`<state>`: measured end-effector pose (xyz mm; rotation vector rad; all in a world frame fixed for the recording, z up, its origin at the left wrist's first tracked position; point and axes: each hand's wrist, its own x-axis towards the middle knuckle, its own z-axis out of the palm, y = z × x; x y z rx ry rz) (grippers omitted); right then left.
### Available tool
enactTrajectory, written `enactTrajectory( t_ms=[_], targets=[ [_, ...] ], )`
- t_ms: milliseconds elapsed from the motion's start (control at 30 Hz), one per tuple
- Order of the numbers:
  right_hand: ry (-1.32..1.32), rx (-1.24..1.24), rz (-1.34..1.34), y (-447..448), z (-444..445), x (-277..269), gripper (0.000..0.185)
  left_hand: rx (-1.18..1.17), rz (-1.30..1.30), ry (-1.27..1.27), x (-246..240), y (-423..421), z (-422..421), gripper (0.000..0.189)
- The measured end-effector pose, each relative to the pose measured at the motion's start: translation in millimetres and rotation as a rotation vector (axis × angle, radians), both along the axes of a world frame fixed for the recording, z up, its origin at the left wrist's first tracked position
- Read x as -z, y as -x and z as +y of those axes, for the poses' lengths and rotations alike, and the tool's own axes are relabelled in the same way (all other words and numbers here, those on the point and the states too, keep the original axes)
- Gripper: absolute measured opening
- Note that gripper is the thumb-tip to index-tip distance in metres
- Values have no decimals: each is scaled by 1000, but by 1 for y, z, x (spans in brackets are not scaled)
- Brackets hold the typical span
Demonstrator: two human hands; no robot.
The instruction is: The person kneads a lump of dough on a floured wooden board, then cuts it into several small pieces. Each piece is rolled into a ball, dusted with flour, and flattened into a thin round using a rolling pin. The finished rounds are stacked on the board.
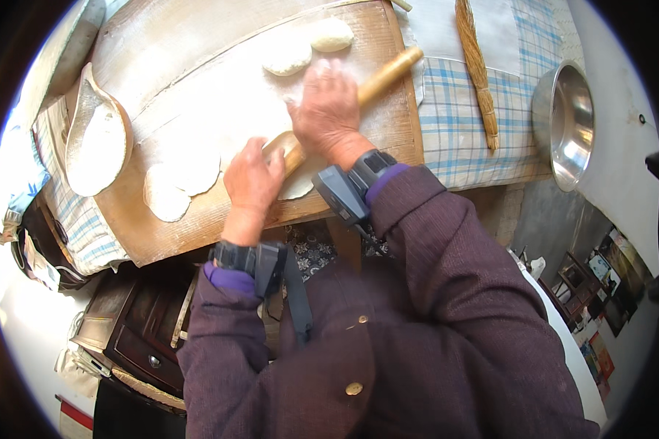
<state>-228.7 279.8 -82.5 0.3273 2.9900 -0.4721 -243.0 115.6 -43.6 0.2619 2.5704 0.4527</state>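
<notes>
My right hand lies across the middle of a wooden rolling pin, palm down. At the pin's near end, my left hand is curled around the wood, somewhat blurred. Beneath the pin, the edge of a flat piece of dough shows; the rest is hidden by the pin and my hands. Beyond my right fingertips sit a lump of dough and a second, rounder lump. Left of my left hand, flattened dough rounds overlap on the floured wooden board.
A gourd scoop holding flour stands at the board's left. On the checked cloth at right lie a straw brush and, by the edge, a tilted metal basin. A dark wooden cabinet stands below left.
</notes>
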Motion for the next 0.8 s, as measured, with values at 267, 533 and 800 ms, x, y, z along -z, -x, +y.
enactTrajectory(
  t_ms=[267,533,800],
  targets=[
    [-14,-350,169,-97,46,-34,63,-379,-166,-463,5,15,-11,23],
    [-96,-58,292,5,14,3,57,41,59,-149,9,22,3,36],
    [2,-257,222,-91,36,-29,66,-787,-393,-702,13,5,-9,25]
  ],
)
